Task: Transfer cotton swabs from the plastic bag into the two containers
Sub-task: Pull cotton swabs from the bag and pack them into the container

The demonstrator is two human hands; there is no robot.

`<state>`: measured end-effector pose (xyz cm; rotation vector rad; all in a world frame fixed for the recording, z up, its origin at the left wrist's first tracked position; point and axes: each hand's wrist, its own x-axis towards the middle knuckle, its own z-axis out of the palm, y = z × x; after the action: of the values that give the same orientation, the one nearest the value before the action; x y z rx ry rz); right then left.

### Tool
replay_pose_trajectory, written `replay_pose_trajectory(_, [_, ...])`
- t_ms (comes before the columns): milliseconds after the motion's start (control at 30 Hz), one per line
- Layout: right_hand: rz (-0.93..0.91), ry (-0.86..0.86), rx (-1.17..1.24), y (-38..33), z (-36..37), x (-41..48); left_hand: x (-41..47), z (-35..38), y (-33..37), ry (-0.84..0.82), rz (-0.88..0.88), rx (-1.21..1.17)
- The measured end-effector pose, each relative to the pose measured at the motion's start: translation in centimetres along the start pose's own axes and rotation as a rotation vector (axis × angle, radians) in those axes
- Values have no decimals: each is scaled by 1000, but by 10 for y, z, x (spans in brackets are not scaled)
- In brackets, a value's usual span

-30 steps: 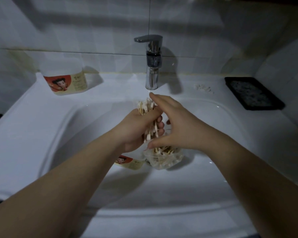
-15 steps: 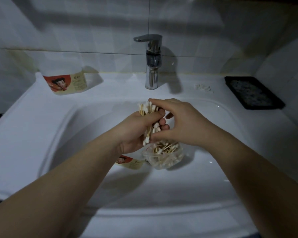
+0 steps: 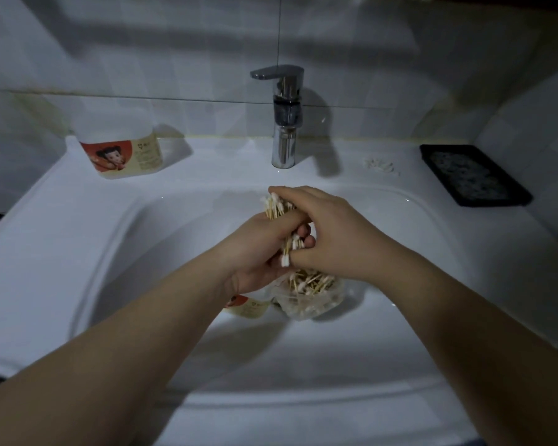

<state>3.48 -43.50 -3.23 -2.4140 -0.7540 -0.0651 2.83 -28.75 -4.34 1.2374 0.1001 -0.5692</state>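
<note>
Left hand (image 3: 258,246) and right hand (image 3: 332,233) both clutch one swab bundle (image 3: 276,206) over the sink (image 3: 142,252); the left half-hides a labelled container (image 3: 247,309); faucet (image 3: 284,123) behind.

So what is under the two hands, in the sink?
A clear plastic bag of loose swabs and a labelled container, mostly covered by the left hand; its inside is hidden.

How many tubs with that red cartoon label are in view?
2. One tub stands on the sink ledge, back left; the other is in the basin, mostly hidden under the left hand. More could be hidden.
</note>
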Motion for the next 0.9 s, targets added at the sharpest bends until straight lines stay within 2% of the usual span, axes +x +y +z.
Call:
replay_pose_trajectory(100, [25, -152, 60, 4, 0, -3, 1, 0, -2, 15, -5, 12])
replay_pose_trajectory(167, [47, -189, 77, 4, 2, -5, 1, 0, -2, 18, -7, 5])
replay_pose_trajectory(333, [5, 1, 43, 1, 0, 0, 2, 1, -3, -18, 27, -44])
replay_pose_trajectory(433, [37, -43, 74, 1, -5, -2, 1, 1, -2, -18, 46, -38])
replay_pose_trajectory(500, [49, -56, 55, 1, -8, -5, 1, -2, 1, 11, 61, -48])
replay_pose_trajectory(633, [34, 80, 140, 2, -23, -8, 8, -12, 4, 169, 112, -36])
replay_pose_trajectory(700, [69, -32, 140, 5, -26, -11, 10, -14, 6, 231, 126, -24])
replay_pose_trajectory(767, [90, -195, 11, 6, -23, -13, 9, -15, 7, 280, 129, -14])
replay_pose_trajectory(900, [51, -333, -231, 8, -6, -9, 8, -16, 10, 245, 79, -34])
